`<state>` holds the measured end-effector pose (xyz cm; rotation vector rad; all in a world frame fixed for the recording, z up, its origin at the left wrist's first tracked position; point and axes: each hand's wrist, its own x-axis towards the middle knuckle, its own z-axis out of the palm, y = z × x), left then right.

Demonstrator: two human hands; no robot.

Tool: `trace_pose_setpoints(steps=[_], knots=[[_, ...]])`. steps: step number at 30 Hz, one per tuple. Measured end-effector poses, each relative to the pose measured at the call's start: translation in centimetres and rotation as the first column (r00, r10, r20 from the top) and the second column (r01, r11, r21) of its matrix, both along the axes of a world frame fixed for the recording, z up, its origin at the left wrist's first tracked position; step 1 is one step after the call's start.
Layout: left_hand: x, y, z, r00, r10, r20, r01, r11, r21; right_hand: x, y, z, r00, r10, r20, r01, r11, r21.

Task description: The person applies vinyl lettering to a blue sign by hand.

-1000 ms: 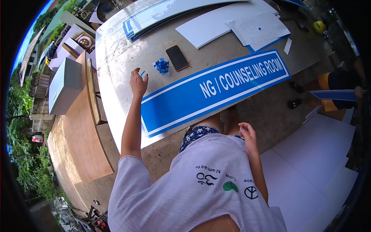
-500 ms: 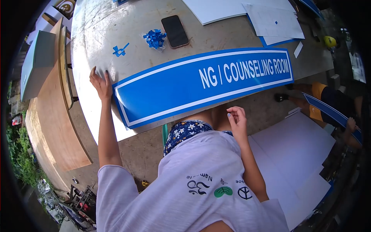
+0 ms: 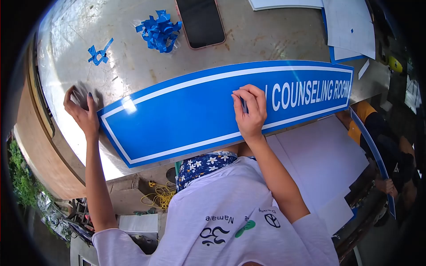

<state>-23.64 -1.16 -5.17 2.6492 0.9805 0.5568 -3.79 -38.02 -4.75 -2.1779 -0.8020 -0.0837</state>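
Note:
A long blue sign [image 3: 191, 115] with a white border and the letters "COUNSELING ROOM" lies flat on the metal table [image 3: 120, 84]. At its left end, my left hand [image 3: 84, 113] rests on the table with thumb and fingers apart, the thumb beside the sign's edge. Over the middle of the sign is my right hand [image 3: 251, 111], its fingers curled towards the thumb just left of the lettering. Whatever the right fingertips hold, if anything, is too small to make out. The hand covers part of the letters.
Beyond the sign lie a phone [image 3: 200, 22], a pile of blue scraps [image 3: 159, 32] and a smaller scrap [image 3: 100, 52]. White sheets [image 3: 348, 26] are at the back right. Another person [image 3: 386, 137] at the right holds a blue strip [image 3: 375, 150]. Yellow cord [image 3: 163, 195] lies below.
My right hand has risen from below the sign's front edge to over its middle, and its fingers have curled in. The view has come closer to the table. The other person's strip has tilted steeper.

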Motion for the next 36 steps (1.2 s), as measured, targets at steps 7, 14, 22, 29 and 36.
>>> trace_pose_setpoints(steps=[7, 14, 22, 29, 36], knots=[[-0.29, 0.30, -0.20, 1.000, -0.017, -0.001, 0.017, 1.000, -0.017, -0.17, -0.34, 0.06, 0.999, 0.037, 0.007, -0.037, 0.999, -0.019], [-0.07, 0.00, -0.20, 0.999, 0.006, 0.034, -0.003, 0.997, -0.079, -0.40, -0.63, -0.28, 0.998, 0.054, 0.019, -0.054, 0.998, -0.029], [-0.23, 0.06, -0.35, 1.000, 0.005, 0.019, -0.004, 0.998, -0.065, -0.37, -0.50, 0.06, 0.996, 0.071, 0.045, -0.068, 0.996, -0.056], [-0.18, 0.03, -0.21, 1.000, 0.002, -0.002, -0.002, 0.999, -0.051, -0.28, -0.30, -0.33, 0.998, 0.055, 0.035, -0.054, 0.998, -0.039], [-0.30, 0.14, -0.29, 1.000, -0.009, -0.013, 0.008, 1.000, -0.029, -0.12, -0.12, -0.52, 0.999, 0.046, 0.017, -0.045, 0.999, -0.021]])
